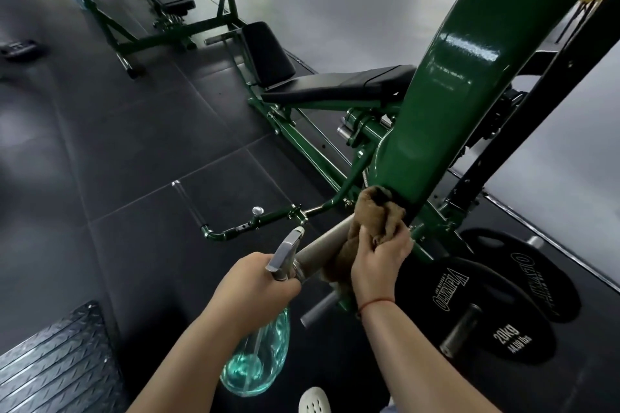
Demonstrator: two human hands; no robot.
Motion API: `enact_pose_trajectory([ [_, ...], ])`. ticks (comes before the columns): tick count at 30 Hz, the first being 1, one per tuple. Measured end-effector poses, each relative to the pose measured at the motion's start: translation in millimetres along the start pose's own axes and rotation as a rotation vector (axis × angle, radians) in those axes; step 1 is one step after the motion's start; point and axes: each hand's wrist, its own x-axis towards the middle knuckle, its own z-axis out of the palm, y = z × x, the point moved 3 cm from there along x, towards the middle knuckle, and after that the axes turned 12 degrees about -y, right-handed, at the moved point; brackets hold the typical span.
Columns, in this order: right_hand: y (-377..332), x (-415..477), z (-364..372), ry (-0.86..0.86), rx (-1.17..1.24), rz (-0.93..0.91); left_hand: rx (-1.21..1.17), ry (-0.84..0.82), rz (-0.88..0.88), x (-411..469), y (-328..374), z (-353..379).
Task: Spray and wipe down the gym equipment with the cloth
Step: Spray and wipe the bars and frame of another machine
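The right hand [379,265] holds a brown cloth [375,214] against the lower end of the green frame [453,77], fingers curled into its folds. The left hand [258,282] grips the neck of a clear spray bottle [261,362], fingers wrapped round it, nozzle toward the frame. Black plates [469,295] sit just right of the hands.

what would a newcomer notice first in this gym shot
The big glossy green machine arm slants across the right side, and the right hand presses a brown cloth against its lower end. At bottom centre the left hand grips a clear spray bottle of teal liquid. Black weight plates sit on pegs at lower right.
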Motion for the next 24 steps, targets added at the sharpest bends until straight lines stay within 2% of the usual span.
enact_pose_trajectory([
  [6, 28, -22, 19, -0.053, 0.508, 0.541, 0.032, -0.031, -0.004, -7, -3, 5],
  [8, 33, -16, 19, -0.059, 0.645, 0.667, 0.029, -0.031, -0.005, -11, -4, 4],
  [15, 34, 28, 12, -0.094, 0.939, 0.728, 0.081, -0.022, -0.010, -23, -13, 0],
  [19, 29, 22, 30, -0.178, 0.896, 0.769, 0.077, -0.047, 0.004, -28, -9, 6],
  [21, 48, 25, 41, -0.279, 0.820, 0.782, 0.040, -0.071, 0.012, -30, -3, 10],
  [24, 74, 26, 46, -0.342, 0.738, 0.809, 0.045, -0.080, 0.024, -28, 6, 15],
])
